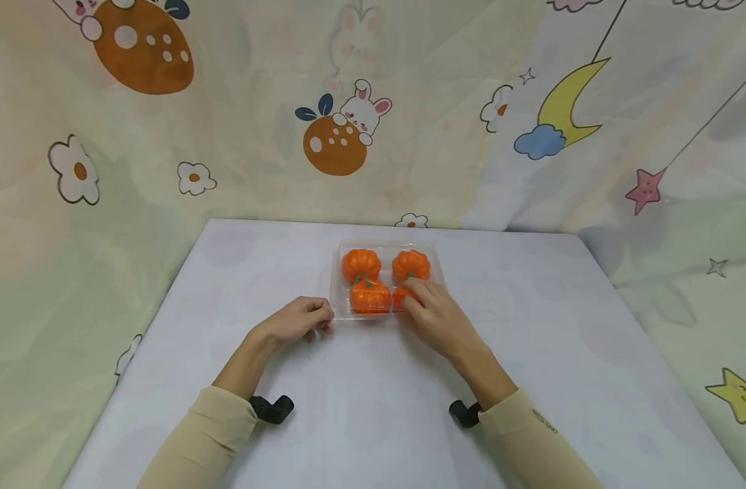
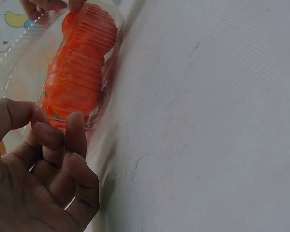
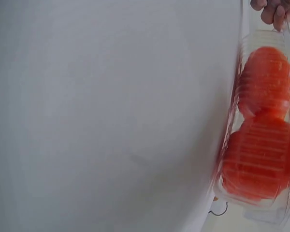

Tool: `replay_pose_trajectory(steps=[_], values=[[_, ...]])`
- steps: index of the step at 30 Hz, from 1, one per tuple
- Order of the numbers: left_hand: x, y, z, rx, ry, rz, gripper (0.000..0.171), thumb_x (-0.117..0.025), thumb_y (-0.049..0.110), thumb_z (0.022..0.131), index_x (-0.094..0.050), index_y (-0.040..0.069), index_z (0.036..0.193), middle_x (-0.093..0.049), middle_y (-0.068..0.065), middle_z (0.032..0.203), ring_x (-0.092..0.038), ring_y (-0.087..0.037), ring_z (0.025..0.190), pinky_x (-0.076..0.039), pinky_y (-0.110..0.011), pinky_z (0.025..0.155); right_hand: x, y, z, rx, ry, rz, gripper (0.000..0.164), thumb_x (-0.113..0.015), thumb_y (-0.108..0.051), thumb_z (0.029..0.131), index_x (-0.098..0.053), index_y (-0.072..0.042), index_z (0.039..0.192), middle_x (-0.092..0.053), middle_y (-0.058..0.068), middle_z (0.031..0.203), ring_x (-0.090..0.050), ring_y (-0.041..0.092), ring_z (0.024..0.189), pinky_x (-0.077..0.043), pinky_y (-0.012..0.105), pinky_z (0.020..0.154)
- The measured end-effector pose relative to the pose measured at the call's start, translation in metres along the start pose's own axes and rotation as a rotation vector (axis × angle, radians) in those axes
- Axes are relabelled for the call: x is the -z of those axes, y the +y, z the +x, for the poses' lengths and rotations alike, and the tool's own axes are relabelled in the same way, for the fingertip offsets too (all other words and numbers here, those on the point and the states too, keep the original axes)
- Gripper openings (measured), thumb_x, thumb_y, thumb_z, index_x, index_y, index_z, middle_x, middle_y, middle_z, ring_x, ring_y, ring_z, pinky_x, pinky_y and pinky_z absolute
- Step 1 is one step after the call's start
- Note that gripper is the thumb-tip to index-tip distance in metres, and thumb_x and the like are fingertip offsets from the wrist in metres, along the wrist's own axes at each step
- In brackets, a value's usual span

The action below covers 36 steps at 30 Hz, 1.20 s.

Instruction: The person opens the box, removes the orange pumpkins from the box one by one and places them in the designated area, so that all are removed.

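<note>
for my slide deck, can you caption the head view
Left hand and right hand at a clear plastic box holding four orange pumpkins on a white-covered table.

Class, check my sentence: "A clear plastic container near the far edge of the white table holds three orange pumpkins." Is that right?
The count is wrong: the clear plastic container near the far edge of the white table holds four orange pumpkins, as the head view shows.

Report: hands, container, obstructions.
Left hand holds near-left corner of clear container. Four orange pumpkins inside. Right hand partly hides near-right pumpkin, grip unclear.
</note>
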<state>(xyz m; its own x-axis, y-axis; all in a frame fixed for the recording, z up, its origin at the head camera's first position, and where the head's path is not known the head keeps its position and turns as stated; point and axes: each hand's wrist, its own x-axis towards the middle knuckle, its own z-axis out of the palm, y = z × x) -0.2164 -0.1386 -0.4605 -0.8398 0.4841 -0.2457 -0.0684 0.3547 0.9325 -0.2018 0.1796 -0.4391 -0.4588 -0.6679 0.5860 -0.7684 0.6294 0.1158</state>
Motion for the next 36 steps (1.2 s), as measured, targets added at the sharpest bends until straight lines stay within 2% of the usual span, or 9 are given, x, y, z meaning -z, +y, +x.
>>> replay_pose_trajectory(steps=[6,11,16,20,24,31,36], values=[[0.002,-0.001,0.002,-0.006,-0.005,0.008,0.023,-0.053,0.017,0.102,-0.057,0.002,0.085,-0.054,-0.003,0.081,-0.064,-0.025,0.089,-0.046,-0.033,0.069,0.007,0.006,-0.008,-0.019,-0.003,-0.030,0.013,-0.076,0.005,0.082,-0.066,-0.002,0.083,-0.066,0.016,0.115,-0.065,0.036,0.104,-0.056,0.047,0.093],[0.002,-0.001,0.003,-0.004,0.006,0.010,0.023,-0.053,0.017,0.101,-0.057,0.002,0.084,-0.060,-0.006,0.082,-0.063,-0.024,0.087,-0.046,-0.033,0.068,0.010,0.014,-0.014,-0.032,-0.006,-0.072,0.003,-0.068,0.002,0.084,-0.069,0.000,0.083,-0.065,0.015,0.114,-0.064,0.037,0.111,-0.055,0.050,0.095],[0.002,0.001,0.007,0.041,0.055,0.018,0.025,-0.051,0.017,0.098,-0.057,0.007,0.077,-0.067,-0.008,0.080,-0.061,-0.023,0.082,-0.046,-0.032,0.067,0.011,0.021,-0.022,-0.065,0.027,-0.154,0.004,-0.070,-0.003,0.082,-0.069,0.001,0.082,-0.067,0.015,0.113,-0.065,0.044,0.117,-0.056,0.056,0.091],[0.002,0.003,0.011,0.059,0.095,0.019,0.027,-0.049,0.019,0.097,-0.054,0.010,0.072,-0.066,-0.006,0.077,-0.060,-0.022,0.078,-0.045,-0.031,0.064,0.011,0.026,-0.028,-0.070,0.034,-0.119,0.003,-0.065,0.000,0.083,-0.068,0.002,0.082,-0.067,0.014,0.112,-0.067,0.041,0.113,-0.060,0.046,0.083],[0.003,0.002,0.012,0.069,0.120,0.011,0.027,-0.050,0.020,0.097,-0.055,0.008,0.072,-0.061,-0.004,0.076,-0.062,-0.021,0.078,-0.046,-0.031,0.064,0.012,0.028,-0.028,-0.041,0.002,-0.088,0.005,-0.063,0.003,0.084,-0.068,0.001,0.085,-0.065,0.015,0.114,-0.066,0.039,0.112,-0.060,0.041,0.085],[0.004,0.001,0.012,-0.001,0.112,0.074,0.031,-0.059,0.026,0.104,-0.070,-0.002,0.096,-0.067,-0.008,0.087,-0.060,-0.022,0.081,-0.047,-0.031,0.064,0.013,0.031,-0.032,-0.019,-0.046,-0.127,0.010,-0.073,0.005,0.076,-0.069,0.004,0.085,-0.063,0.017,0.113,-0.063,0.040,0.109,-0.059,0.040,0.088],[0.002,0.002,0.011,-0.043,0.102,0.098,0.030,-0.056,0.023,0.105,-0.063,-0.003,0.093,-0.069,-0.016,0.093,-0.061,-0.024,0.082,-0.046,-0.029,0.062,0.010,0.035,-0.033,0.007,-0.058,-0.149,0.010,-0.071,0.004,0.078,-0.068,0.005,0.088,-0.062,0.017,0.113,-0.062,0.039,0.108,-0.059,0.039,0.089]])
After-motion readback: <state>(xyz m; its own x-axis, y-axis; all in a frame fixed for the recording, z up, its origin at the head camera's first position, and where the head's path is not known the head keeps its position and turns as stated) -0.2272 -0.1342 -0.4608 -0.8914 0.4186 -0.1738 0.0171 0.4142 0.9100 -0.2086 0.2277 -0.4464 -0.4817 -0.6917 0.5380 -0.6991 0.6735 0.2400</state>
